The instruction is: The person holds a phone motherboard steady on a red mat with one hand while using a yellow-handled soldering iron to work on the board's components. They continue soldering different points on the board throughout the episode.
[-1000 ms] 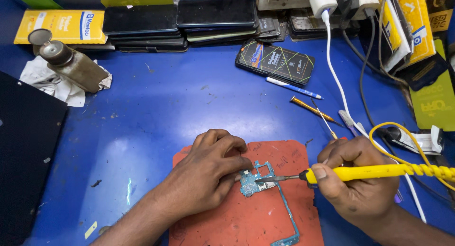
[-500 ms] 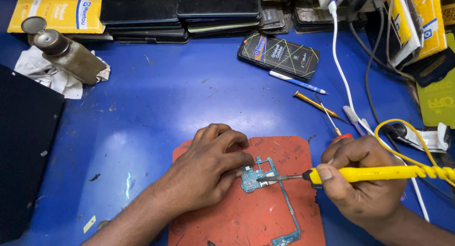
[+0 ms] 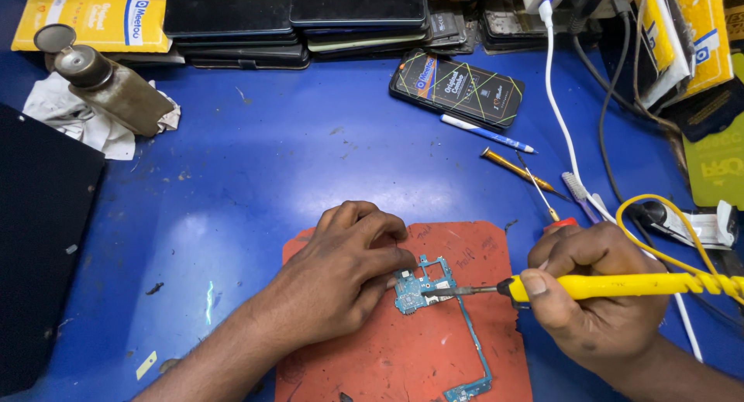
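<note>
A small blue-green circuit board (image 3: 418, 287) with a thin strip running down from it lies on a red-orange work mat (image 3: 434, 348). My left hand (image 3: 341, 274) rests curled on the mat, its fingertips pressing the board's left edge. My right hand (image 3: 597, 297) grips a yellow-handled soldering iron (image 3: 620, 286) held level. The iron's metal tip (image 3: 446, 291) touches the board. Its yellow cord loops off to the right.
On the blue table stand a metal bottle (image 3: 108, 88) on a white cloth at far left, stacked phones (image 3: 294, 18) along the back, a dark packet (image 3: 457, 80), a pen (image 3: 488, 133), a small screwdriver (image 3: 515, 164), cables (image 3: 558, 100) and a black panel (image 3: 39, 247).
Both hands keep their hold and the iron's tip stays on the board. Only the camera view has shifted slightly.
</note>
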Demonstrator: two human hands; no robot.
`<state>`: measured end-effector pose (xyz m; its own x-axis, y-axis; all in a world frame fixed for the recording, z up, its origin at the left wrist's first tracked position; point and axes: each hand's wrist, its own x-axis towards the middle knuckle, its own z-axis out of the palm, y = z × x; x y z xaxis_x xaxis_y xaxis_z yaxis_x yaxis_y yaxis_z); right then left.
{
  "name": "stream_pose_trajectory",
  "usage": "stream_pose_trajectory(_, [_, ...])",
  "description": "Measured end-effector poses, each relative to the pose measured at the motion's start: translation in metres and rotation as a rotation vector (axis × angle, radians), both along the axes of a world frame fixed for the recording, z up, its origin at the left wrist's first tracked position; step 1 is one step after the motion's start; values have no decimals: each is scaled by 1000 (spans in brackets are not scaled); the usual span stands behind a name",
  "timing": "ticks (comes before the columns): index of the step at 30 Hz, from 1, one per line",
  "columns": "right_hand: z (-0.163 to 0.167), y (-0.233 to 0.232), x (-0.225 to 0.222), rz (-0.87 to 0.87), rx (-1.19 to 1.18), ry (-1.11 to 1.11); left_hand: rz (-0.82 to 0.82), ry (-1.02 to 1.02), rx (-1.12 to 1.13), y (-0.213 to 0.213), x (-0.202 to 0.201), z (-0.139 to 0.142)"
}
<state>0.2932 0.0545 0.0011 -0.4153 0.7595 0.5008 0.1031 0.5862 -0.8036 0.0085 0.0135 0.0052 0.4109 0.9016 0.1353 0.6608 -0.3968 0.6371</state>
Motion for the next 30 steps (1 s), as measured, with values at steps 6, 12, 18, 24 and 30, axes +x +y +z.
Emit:
stream_pose_trajectory(6, [-2, -1, 1, -17, -6, -10, 4, 0, -2, -1, 0, 0])
stream_pose_trajectory(12, [-4, -2, 0, -2, -43, 12, 12, -8, 13, -1, 0, 0])
stream_pose_trajectory(18, [-5, -2, 1, 6, -37, 2, 13, -15, 16, -1, 0, 0])
stream_pose_trajectory(24, [-4, -3, 1, 11, -56, 5, 5, -15, 30, -2, -1, 0])
stream_pose_trajectory(30, [-4, -2, 2, 18, -34, 18, 11, -11, 14, -2, 0, 0])
